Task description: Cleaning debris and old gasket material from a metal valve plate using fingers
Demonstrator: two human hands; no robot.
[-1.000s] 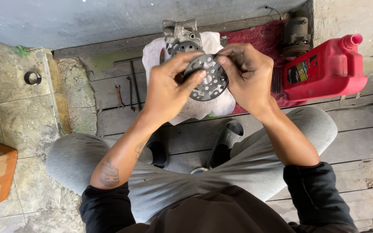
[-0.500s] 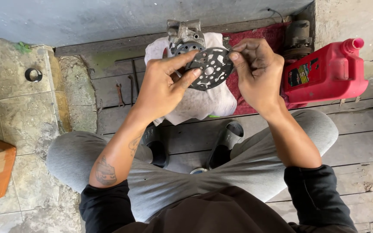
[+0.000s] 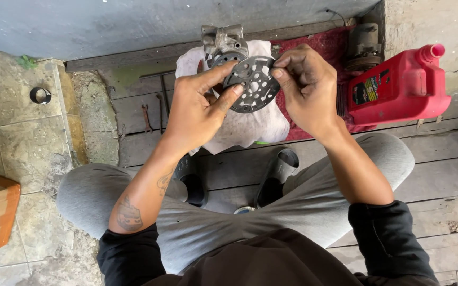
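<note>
A: Where was the round grey perforated metal disc [image 3: 253,83]?
B: Raised above the white cloth [image 3: 250,124]; left hand [image 3: 197,108] and right hand [image 3: 306,90] pinched its opposite edges, seemingly for inspection

The round perforated metal disc [image 3: 254,83] is dark grey, dotted with holes. The crumpled cloth [image 3: 250,124] beneath it is white with grime smudges. The plastic jug [image 3: 406,87] is bright red, the mat [image 3: 306,47] dull red, the trousers [image 3: 197,222] light grey, the sleeves [image 3: 388,238] black.
</note>
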